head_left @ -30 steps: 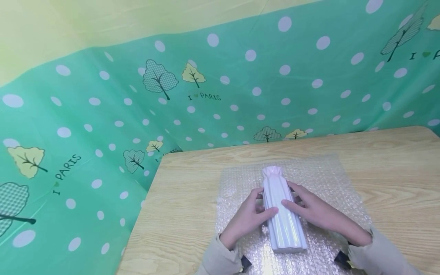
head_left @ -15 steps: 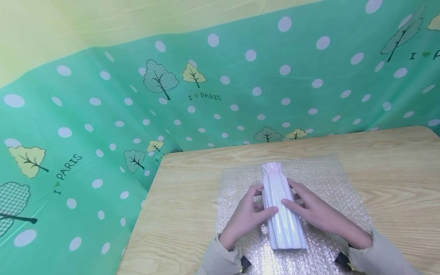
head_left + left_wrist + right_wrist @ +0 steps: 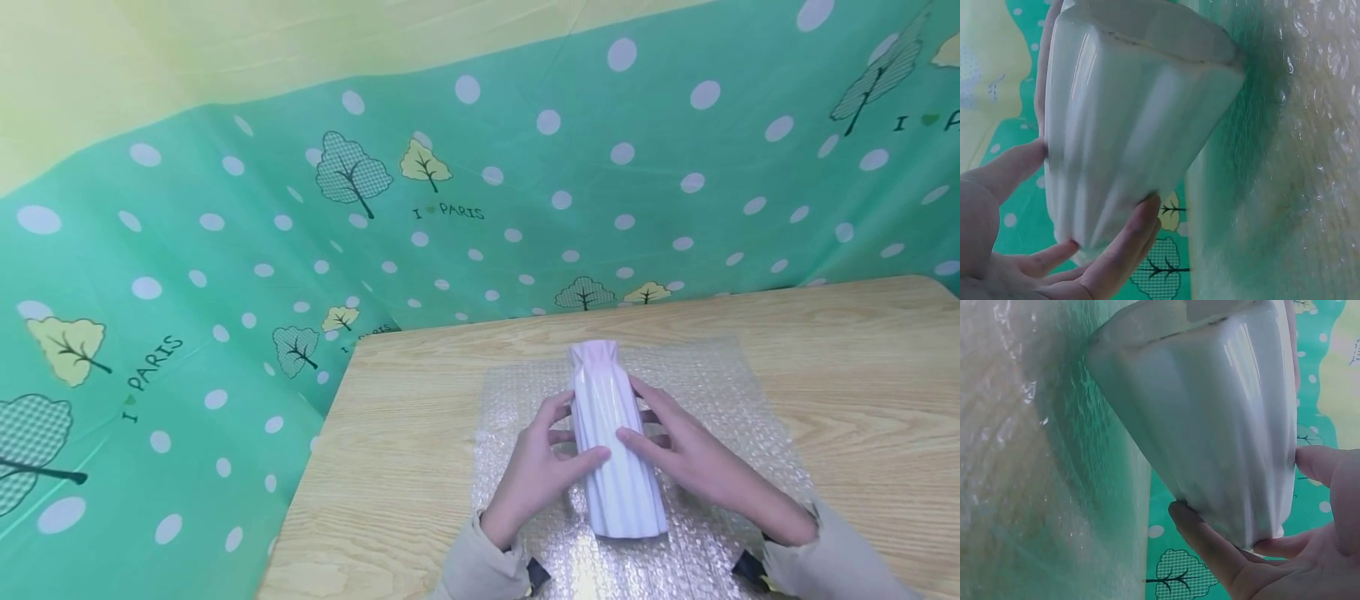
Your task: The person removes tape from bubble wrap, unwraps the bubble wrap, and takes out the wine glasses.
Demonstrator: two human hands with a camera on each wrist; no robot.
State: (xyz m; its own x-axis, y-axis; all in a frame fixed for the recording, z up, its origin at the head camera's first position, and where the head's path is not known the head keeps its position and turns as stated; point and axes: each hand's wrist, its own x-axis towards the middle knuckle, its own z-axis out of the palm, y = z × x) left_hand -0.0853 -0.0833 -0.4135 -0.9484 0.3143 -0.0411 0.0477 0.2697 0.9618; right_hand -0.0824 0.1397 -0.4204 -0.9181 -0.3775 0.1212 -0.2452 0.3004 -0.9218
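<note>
A glossy white fluted vase (image 3: 617, 467) with a gathered, pinkish neck lies tilted over a sheet of bubble wrap (image 3: 705, 375), its neck pointing away from me. My left hand (image 3: 534, 471) grips it from the left, thumb across the top and fingers along the side. From the right, my right hand (image 3: 686, 454) holds it the same way. Both wrist views show the vase's flat base (image 3: 1160, 28) facing the cameras, with fingers (image 3: 1200, 534) curled under the body. Whether the base edge touches the wrap cannot be told.
The bubble wrap lies flat on a light wood-grain table (image 3: 405, 433). Behind and to the left hangs a green curtain (image 3: 510, 167) with white dots and tree prints, close to the table's edges.
The vase has shifted slightly away from me, its neck and base both higher in the head view, and its tilt has changed a little. Both hands keep their grip.
</note>
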